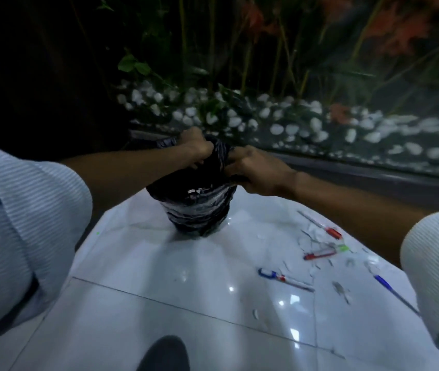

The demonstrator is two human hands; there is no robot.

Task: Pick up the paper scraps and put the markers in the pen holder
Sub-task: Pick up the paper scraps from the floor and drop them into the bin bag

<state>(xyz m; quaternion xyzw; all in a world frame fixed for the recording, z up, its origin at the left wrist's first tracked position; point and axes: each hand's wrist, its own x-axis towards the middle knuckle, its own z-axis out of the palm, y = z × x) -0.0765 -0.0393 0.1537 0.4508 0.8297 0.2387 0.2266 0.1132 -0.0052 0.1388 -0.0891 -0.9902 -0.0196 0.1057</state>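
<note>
Here, hands (221,159) gripping bag (199,210), markers (320,253) apart

**Glossy tiles before a dim pebble bed**

Underfoot, glossy white floor tiles (175,287), split by thin dark grout lines and dotted with small bright reflections of lamps overhead. Toward 12 o'clock, a dark raised curb (373,178) running from centre out to 3 o'clock. Beyond it, a bed of white pebbles (288,124) strewn over dark ground. Rising from the pebbles, thin green-yellow stems (245,62), a few broad green leaves (132,65) near 11 o'clock, reddish-orange foliage (398,30) toward 1 o'clock. Near-black shadow filling the corner from 9 to 11 o'clock. Dim, bluish light throughout.
</note>
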